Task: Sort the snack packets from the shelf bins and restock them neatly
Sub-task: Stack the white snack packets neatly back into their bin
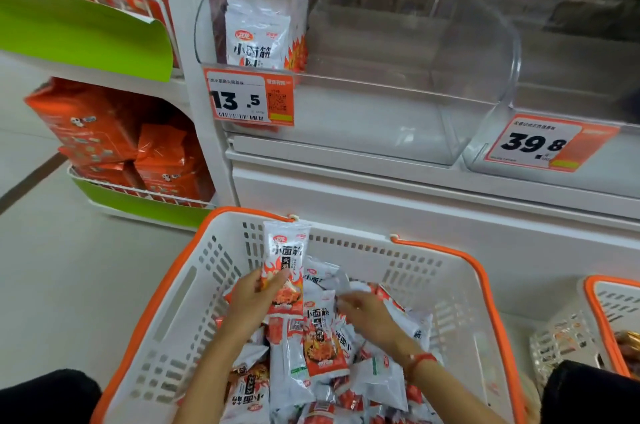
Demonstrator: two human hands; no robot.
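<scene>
My left hand grips a white-and-orange snack packet upright above the white basket with orange rim. Several more packets of the same kind lie loose in the basket. My right hand reaches down among them, blurred, fingers touching a packet; whether it grips one is unclear. In the clear shelf bin above, a few packets stand upright at its left end.
Price tags 13.5 and 39.8 hang on the bin fronts. A second clear bin sits to the right. A second basket stands at right. Orange snack bags fill the green rack at left.
</scene>
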